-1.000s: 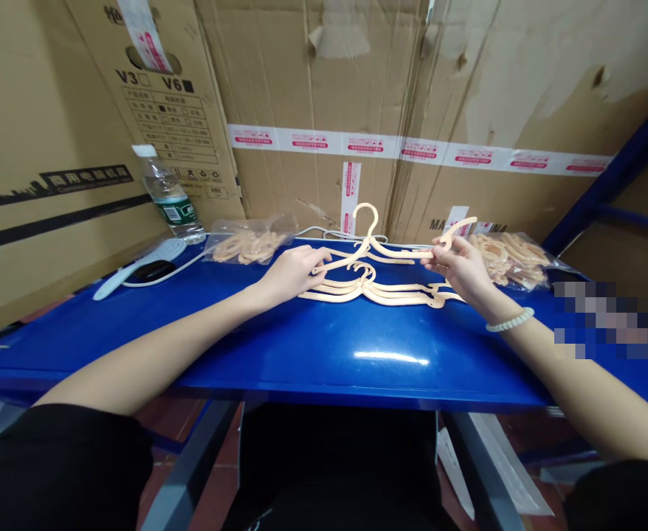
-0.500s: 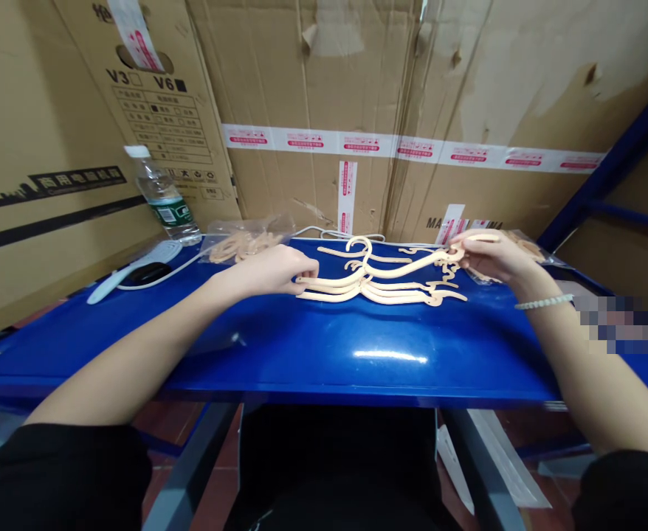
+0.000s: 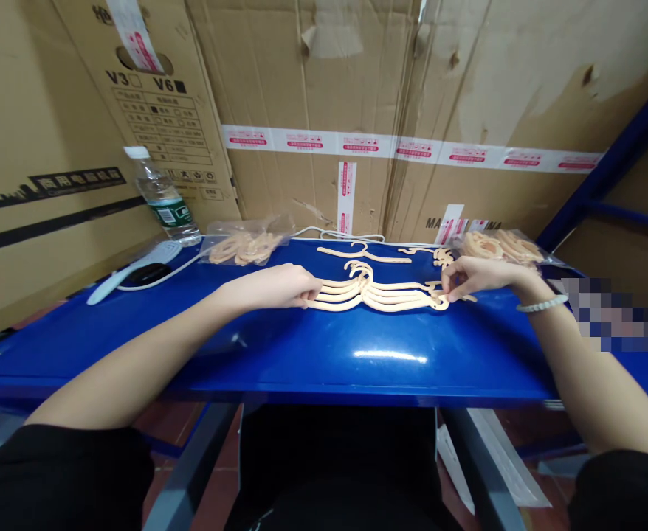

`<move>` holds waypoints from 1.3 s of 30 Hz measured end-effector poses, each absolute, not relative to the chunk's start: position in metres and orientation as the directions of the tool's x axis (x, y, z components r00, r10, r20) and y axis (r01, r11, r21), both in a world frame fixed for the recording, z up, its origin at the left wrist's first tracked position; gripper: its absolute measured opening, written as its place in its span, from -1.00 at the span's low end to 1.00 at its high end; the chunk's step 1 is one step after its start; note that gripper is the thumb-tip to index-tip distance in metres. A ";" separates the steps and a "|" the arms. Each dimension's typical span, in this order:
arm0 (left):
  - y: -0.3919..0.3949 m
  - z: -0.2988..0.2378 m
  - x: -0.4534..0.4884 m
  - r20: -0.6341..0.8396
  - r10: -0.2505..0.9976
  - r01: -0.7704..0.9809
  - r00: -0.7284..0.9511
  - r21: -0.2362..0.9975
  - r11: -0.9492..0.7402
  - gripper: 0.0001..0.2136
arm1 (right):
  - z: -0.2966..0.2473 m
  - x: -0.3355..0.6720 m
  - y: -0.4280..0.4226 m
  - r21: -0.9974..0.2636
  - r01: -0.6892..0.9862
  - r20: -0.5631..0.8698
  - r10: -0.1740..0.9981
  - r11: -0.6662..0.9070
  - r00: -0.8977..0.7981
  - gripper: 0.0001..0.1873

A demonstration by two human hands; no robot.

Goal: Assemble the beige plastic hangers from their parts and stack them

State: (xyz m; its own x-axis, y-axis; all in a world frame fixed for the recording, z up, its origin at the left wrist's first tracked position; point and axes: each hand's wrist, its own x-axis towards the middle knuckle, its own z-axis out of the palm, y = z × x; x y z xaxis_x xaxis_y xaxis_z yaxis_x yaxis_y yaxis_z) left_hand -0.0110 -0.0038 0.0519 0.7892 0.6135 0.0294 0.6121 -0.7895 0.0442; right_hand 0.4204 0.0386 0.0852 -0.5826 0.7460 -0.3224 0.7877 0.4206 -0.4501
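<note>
Several cream folding hangers (image 3: 395,299) lie stacked on the blue table, arms spread sideways and hooks bunched in the middle. My left hand (image 3: 288,286) is closed on the left end of the front hanger in the stack. Its right end, where a small jointed piece sits, is pinched between the thumb and fingers of my right hand (image 3: 471,279). Behind the stack lies a separate hanger (image 3: 382,258) with its hook pointing up. Small loose cream pieces (image 3: 443,256) lie just behind my right hand, which partly hides them.
Clear bags with cream parts lie at back left (image 3: 246,245) and back right (image 3: 501,247). A water bottle (image 3: 166,203), a light-blue handled object (image 3: 136,269) and a dark mouse-like object (image 3: 150,273) stand at left. Cardboard (image 3: 313,81) walls the back; a white cable runs along it.
Both hands have come down and nearer with the hanger, which was raised and tilted up at its right end. It now lies level at the front of the stack.
</note>
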 end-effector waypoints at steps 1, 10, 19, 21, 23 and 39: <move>-0.002 0.051 -0.012 0.044 0.609 0.608 0.792 0.030 -0.793 -0.91 | 0.084 0.420 0.040 -0.437 0.794 -0.328 0.747 0.423 -0.579 -0.45; 0.019 0.032 -0.016 0.187 0.597 0.624 0.780 -0.163 -0.764 -0.89 | 0.075 0.420 0.046 -0.358 0.834 -0.305 0.792 0.419 -0.529 -0.55; 0.024 0.032 -0.020 0.215 0.583 0.620 0.784 -0.214 -0.755 -0.89 | 0.076 0.422 0.048 -0.308 0.839 -0.226 0.821 0.450 -0.523 -0.54; 0.024 0.034 -0.021 0.204 0.586 0.619 0.784 -0.200 -0.759 -0.91 | 0.076 0.424 0.048 -0.321 0.837 -0.240 0.817 0.442 -0.524 -0.52; 0.024 0.036 -0.023 0.195 0.589 0.619 0.784 -0.184 -0.763 -0.93 | 0.075 0.426 0.049 -0.346 0.832 -0.249 0.813 0.433 -0.526 -0.49; 0.023 0.052 -0.029 0.093 0.644 0.651 0.759 -0.090 -0.754 -0.97 | 0.079 0.426 0.049 -0.334 0.824 -0.014 0.872 0.457 -0.489 -0.56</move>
State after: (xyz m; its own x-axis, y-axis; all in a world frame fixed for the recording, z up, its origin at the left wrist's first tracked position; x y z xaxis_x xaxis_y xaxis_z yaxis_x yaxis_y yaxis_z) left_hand -0.0286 0.0227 0.0516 0.7591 0.6443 0.0934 0.6509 -0.7538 -0.0898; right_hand 0.4259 0.0491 0.0793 -0.4888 0.8723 -0.0142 0.8245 0.4566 -0.3342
